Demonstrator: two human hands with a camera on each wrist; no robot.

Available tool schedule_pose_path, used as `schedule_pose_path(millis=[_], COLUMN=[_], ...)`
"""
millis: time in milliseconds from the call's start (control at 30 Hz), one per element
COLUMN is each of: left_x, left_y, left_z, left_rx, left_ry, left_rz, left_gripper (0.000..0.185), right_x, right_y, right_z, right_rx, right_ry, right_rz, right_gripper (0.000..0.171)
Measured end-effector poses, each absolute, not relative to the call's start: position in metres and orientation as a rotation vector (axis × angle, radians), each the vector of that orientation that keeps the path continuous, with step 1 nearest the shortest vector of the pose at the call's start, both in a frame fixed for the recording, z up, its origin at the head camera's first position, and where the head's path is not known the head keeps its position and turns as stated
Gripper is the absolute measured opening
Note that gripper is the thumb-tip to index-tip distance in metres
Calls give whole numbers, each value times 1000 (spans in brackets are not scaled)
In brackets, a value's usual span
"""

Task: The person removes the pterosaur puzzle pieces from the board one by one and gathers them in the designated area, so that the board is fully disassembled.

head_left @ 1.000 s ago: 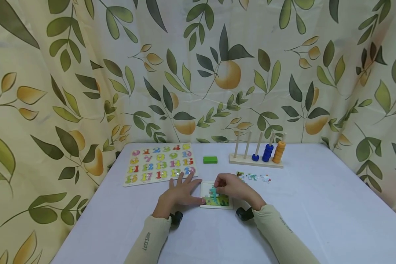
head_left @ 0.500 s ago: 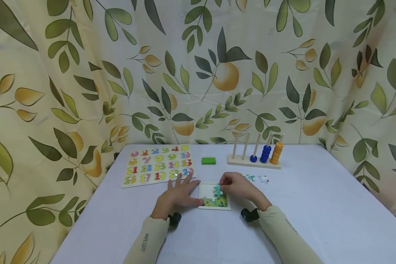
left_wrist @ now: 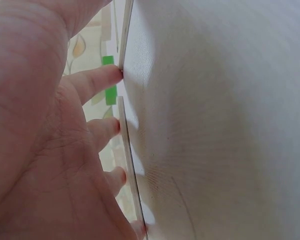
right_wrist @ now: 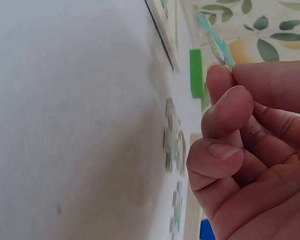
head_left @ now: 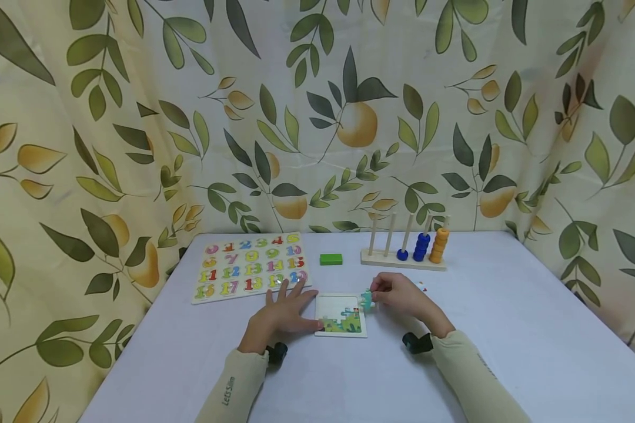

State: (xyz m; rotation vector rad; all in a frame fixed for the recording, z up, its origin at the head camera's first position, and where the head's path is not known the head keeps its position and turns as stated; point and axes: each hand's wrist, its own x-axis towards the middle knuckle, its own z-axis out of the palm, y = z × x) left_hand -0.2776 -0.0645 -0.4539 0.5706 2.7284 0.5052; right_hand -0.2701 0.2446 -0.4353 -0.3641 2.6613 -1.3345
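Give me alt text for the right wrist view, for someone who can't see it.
The right hand pinches a teal puzzle piece, held clear of the white tabletop. Loose puzzle pieces lie nearby, with a green block and leaf-print curtain beyond.

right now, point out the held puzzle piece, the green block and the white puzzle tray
Held puzzle piece [head_left: 367,301]: head view, teal middle.
Green block [head_left: 331,259]: head view, centre.
White puzzle tray [head_left: 333,305]: head view, bare interior.

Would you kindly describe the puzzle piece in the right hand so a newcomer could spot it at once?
On the white table, find the partly filled puzzle tray. By its upper right corner in the head view, the right hand pinches a turquoise piece. Unlike the loose pieces lying on the table, it is held up.
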Motion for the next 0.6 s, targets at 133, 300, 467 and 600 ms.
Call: schedule_pose_path(millis=[133,300,467,600], left_x=[-278,-278,-277,-278], left_y=[-65,-66,-67,-67], left_z=[-454,-453,-454,-454], left_rx=[574,571,570,577], left_ry=[2729,2729,2719,2720], left_rz=[510,515,530,519], left_gripper=[86,86,86,86], right_x=[-270,-271,-272,-272], right_y=[252,262,272,281], right_z=[-434,-433,-434,-435], right_rx=[-345,-321,-308,-288], right_ry=[2669,2672,2693,2704], right_rz=[-1333,-1333,-1316,-1304], right_gripper=[6,8,8,7])
